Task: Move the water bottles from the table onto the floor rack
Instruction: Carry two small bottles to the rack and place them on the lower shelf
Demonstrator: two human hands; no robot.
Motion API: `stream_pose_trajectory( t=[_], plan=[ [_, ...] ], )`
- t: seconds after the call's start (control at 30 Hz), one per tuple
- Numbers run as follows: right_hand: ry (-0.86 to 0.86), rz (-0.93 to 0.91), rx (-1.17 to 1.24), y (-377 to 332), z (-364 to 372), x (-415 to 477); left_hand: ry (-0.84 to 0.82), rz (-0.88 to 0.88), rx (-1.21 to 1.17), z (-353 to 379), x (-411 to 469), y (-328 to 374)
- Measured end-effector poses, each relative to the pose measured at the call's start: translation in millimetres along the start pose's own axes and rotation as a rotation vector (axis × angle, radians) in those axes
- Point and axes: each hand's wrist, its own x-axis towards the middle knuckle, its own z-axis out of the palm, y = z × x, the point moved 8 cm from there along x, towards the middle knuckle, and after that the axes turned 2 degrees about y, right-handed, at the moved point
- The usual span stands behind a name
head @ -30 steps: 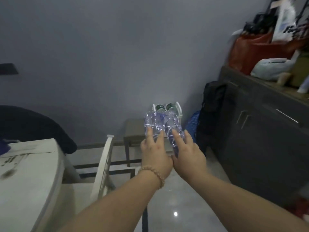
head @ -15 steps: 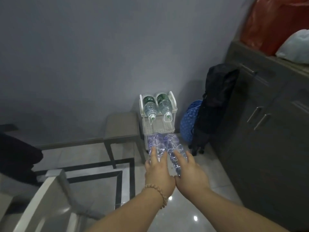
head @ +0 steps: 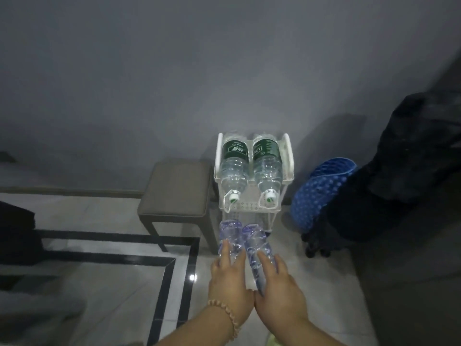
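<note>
A white floor rack [head: 289, 156] stands against the grey wall. On its top shelf lie two clear bottles with green labels, the left one [head: 234, 168] and the right one [head: 267, 166], caps toward me. My left hand [head: 228, 283] grips a clear bluish water bottle [head: 229, 233]. My right hand [head: 279, 288] grips a second bluish bottle [head: 254, 240] beside it. Both held bottles point away from me, their far ends just below the front of the rack's top shelf. The rack's lower shelf is mostly hidden behind them.
A grey padded stool [head: 178, 188] stands directly left of the rack. A blue dotted bag [head: 316, 193] and a black bag [head: 404, 171] lie to its right on the floor. The glossy tiled floor [head: 119, 283] has black border lines.
The view has dropped and closed in on the rack. Both hands have carried the two bottles down and forward to the rack's front. The table and chair have left the view.
</note>
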Motion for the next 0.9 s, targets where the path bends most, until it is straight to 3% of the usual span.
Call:
stream_pose_trajectory(
  t=[0.2, 0.33, 0.5, 0.63, 0.77, 0.9],
  plan=[
    [-0.081, 0.000, -0.023, 36.9, 55.9, 91.7, -0.018, -0.049, -0.068, 61.9, 85.6, -32.4],
    [-0.016, -0.012, -0.010, 47.7, 101.2, 160.6, 0.020, -0.012, -0.072, 97.2, 160.4, -66.6],
    [0.144, -0.002, 0.103, 60.8, 148.8, 251.0, 0.046, 0.180, -0.022, 136.9, 264.3, -104.7],
    [0.210, -0.030, 0.237, 68.5, 162.4, 326.7, 0.156, 0.315, -0.094, 144.7, 331.6, -108.7],
    [0.273, -0.080, 0.623, 68.0, 151.8, 383.0, 0.190, 0.310, -0.215, 150.7, 384.1, -109.7],
    [0.223, -0.098, 0.846, 67.8, 160.7, 409.6, 0.212, 0.262, -0.139, 151.9, 411.0, -106.1]
  ],
)
